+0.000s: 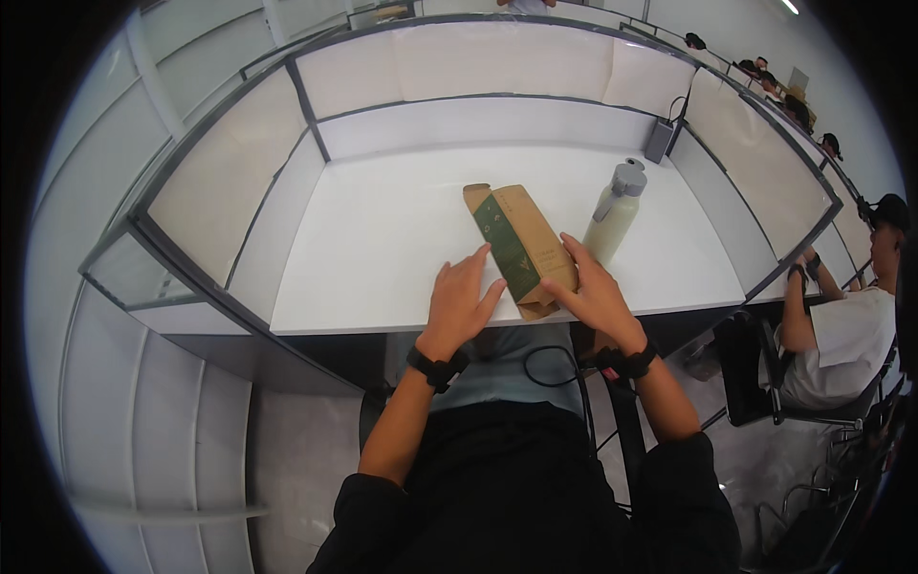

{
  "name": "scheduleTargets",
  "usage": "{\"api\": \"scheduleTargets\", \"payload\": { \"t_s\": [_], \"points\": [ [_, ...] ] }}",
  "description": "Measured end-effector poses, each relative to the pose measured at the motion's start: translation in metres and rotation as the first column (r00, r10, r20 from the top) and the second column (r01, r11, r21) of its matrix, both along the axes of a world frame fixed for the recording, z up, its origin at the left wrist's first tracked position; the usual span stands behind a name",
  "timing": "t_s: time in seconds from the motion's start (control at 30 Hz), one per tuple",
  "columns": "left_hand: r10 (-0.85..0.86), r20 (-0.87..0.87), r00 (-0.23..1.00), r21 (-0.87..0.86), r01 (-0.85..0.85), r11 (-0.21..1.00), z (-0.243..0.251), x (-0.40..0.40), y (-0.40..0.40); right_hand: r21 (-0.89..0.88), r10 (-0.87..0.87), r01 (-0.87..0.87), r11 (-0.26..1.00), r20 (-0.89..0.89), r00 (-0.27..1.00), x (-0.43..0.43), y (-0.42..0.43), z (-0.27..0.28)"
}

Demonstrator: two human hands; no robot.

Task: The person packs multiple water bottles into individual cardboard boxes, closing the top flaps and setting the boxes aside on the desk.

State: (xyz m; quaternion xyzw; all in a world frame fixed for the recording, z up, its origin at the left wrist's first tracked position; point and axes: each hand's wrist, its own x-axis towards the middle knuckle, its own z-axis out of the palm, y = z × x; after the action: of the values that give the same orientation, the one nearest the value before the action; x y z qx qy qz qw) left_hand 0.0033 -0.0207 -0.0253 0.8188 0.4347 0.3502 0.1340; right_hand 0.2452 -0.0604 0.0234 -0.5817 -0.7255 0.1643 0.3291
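A brown cardboard box (534,233) with a green printed side lies slanted on the white table, close to its front edge. Flaps stick out at its far end and near end, and its top bears writing. My left hand (461,301) is beside the green side, fingers apart, its index fingertip at or very near the box. Along the opposite side is my right hand (597,293), thumb over the box's top and fingers at its right edge; whether it grips cannot be told. Just beyond my right hand stands a pale green bottle (614,215) with a grey lid and strap.
Low partition panels (473,61) enclose the white tabletop (373,237) on three sides. In the far right corner stands a dark grey device (658,140) with a cable, near a small grey round object (634,164). A seated person (835,344) is at the right, outside the partition.
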Motion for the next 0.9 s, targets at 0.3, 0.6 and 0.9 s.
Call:
{"api": "scheduleTargets", "payload": {
  "t_s": [0.3, 0.6, 0.9],
  "points": [
    [-0.193, 0.13, 0.973, -0.053, 0.201, 0.978, -0.012, -0.008, 0.004, 0.234, -0.026, -0.016, 0.972, 0.176, 0.984, -0.031, 0.01, -0.013],
    [-0.196, 0.177, 0.965, 0.024, 0.195, 0.981, 0.019, -0.002, -0.015, 0.042, 0.132, -0.131, 0.991, -0.548, 0.826, -0.014, 0.018, -0.016],
    [-0.147, 0.03, 0.989, 0.38, 0.125, 0.916, 0.054, -0.024, -0.021, 0.031, 0.223, -0.228, 0.973, -0.386, 0.895, -0.031, -0.037, 0.047]
  ]
}}
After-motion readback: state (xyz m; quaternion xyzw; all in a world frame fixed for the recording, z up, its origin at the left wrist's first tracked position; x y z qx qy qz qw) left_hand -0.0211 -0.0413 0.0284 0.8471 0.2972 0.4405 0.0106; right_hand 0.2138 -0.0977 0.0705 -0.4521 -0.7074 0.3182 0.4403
